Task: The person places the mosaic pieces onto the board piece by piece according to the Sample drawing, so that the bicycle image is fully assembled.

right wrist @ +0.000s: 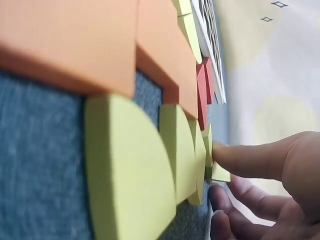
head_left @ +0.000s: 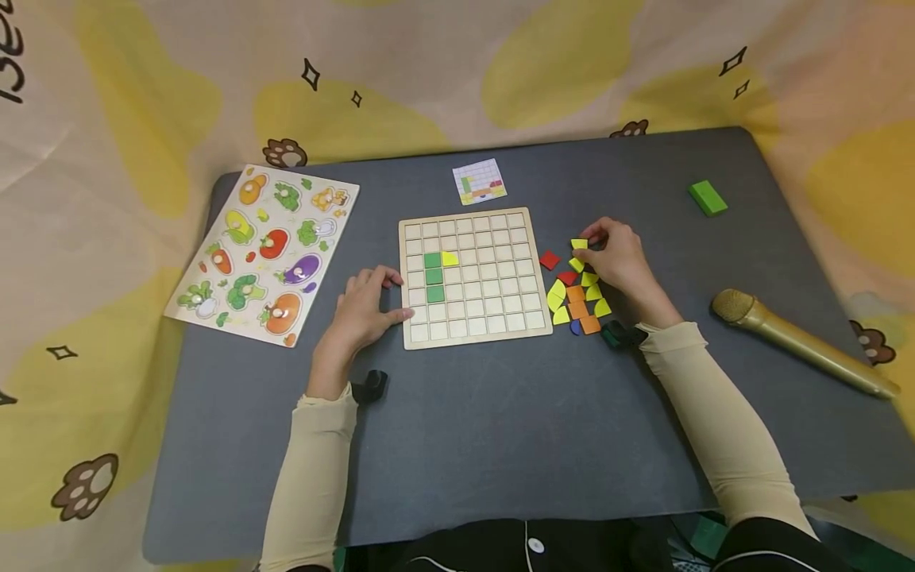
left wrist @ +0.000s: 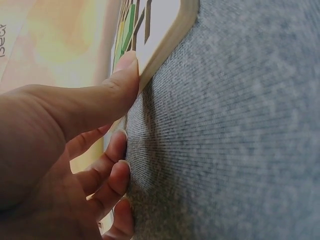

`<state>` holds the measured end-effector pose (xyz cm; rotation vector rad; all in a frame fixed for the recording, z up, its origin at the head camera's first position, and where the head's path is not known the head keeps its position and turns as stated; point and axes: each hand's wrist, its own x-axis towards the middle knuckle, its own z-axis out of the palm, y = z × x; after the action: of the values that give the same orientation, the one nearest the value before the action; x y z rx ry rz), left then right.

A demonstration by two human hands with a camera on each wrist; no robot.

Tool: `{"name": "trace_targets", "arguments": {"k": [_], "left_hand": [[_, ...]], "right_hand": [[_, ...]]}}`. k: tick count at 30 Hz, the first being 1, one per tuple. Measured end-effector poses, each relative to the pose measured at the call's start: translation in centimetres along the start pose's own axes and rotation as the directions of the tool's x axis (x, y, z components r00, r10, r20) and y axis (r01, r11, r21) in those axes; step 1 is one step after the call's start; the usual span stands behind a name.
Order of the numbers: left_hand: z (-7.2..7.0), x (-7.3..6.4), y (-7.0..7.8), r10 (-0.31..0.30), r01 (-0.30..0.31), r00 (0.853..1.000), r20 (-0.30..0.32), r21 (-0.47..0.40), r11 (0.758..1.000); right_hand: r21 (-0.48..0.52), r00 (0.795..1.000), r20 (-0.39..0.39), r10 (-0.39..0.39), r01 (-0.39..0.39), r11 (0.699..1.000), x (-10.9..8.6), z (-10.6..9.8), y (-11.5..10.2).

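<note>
A square wooden grid board (head_left: 465, 218) lies mid-table, holding several green squares (head_left: 434, 276) in one column and a yellow piece (head_left: 449, 259) beside them. My left hand (head_left: 363, 311) rests at the board's left side, thumb and index fingertip on its edge; in the left wrist view the thumb (left wrist: 107, 95) touches the rim and the other fingers bend loosely below. Right of the board, my right hand (head_left: 619, 258) pinches a small yellow piece (head_left: 580, 244) between thumb and finger. Below it spread loose yellow quarter-rounds (right wrist: 132, 170), orange squares (head_left: 576, 302), red pieces (head_left: 549, 260) and a blue one (head_left: 575, 327).
Behind the board lies a small pattern card (head_left: 480, 176) with a printed coloured grid. A vegetable puzzle board (head_left: 236, 314) lies at the left. To the right are a green block (head_left: 708, 198) and a gold microphone (head_left: 808, 342). Patterned cloth (head_left: 429, 56) hangs behind the grey table (head_left: 536, 445).
</note>
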<state>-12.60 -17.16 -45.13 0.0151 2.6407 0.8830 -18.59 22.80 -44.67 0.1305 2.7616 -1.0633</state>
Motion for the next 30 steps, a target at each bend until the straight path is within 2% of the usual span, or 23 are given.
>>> {"name": "trace_targets", "arguments": {"k": [6, 9, 15, 23, 30], "left_hand": [[0.0, -0.1, 0.0, 0.002, -0.002, 1.000, -0.002, -0.008, 1.000], [0.0, -0.1, 0.0, 0.003, -0.003, 1.000, -0.002, -0.007, 1.000], [0.0, -0.1, 0.1, 0.003, -0.003, 1.000, -0.005, -0.008, 1.000], [0.1, 0.0, 0.1, -0.009, 0.009, 1.000, -0.007, -0.005, 1.000], [0.0, -0.1, 0.2, -0.009, 0.009, 1.000, -0.007, -0.004, 1.000]], "right_hand": [[0.029, 0.997, -0.054, -0.060, 0.062, 0.998, -0.2, 0.8, -0.6], [0.040, 0.993, -0.054, -0.102, 0.105, 0.994, -0.2, 1.4, -1.2], [0.049, 0.984, -0.019, -0.177, 0.178, 0.983, -0.4, 2.6, -3.4], [0.114, 0.964, 0.052, -0.260, 0.253, 0.961, -1.0, 4.8, -7.0], [0.132, 0.948, 0.131, -0.289, 0.272, 0.953, -1.6, 7.4, -9.6]]}}
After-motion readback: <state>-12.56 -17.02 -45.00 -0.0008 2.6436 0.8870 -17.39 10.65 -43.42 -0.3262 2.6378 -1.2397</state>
